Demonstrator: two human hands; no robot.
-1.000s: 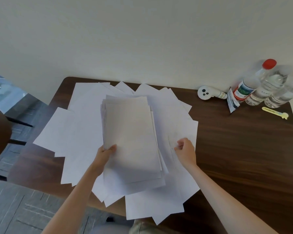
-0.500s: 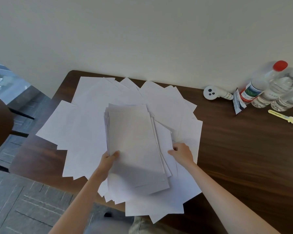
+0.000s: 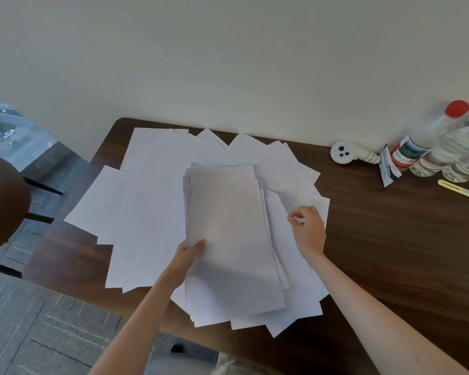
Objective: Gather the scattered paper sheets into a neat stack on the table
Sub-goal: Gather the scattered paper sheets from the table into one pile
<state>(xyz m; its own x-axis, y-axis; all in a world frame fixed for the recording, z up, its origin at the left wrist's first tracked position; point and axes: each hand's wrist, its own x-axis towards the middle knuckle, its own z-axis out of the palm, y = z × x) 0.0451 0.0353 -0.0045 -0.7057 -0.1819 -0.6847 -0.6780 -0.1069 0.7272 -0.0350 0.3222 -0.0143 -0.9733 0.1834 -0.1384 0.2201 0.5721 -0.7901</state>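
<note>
Head view: the left hand point(image 3: 190, 253) is gripping the stack point(image 3: 228, 234) at its left edge, with the thumb lying on top and the fingers going underneath. The stack seems to be sitting partly lifted over the middle of the table point(image 3: 390, 253). It is looking thick already, but its edges are fanning out along the right and near sides rather than lining up.

The right hand point(image 3: 307, 228) is working apart from the left, just beside the stack's right edge. Its thumb and forefinger are pinching the edge of 1 sheet point(image 3: 278, 226), which is lying partly tucked under the stack.

Under and around the stack, many loose sheets point(image 3: 152, 212) are lying spread in a fan. They are reaching toward the far and left edges and overhanging the near edge.

I am judging the task as partly done. A good share is gathered, a wide layer is waiting, and the squaring up and setting down are not yet done.

At the far right, bottles point(image 3: 444, 147), a white device point(image 3: 347, 154), a sachet point(image 3: 389, 169) and a yellow clip point(image 3: 460, 190) are lying well apart from the paper.
</note>
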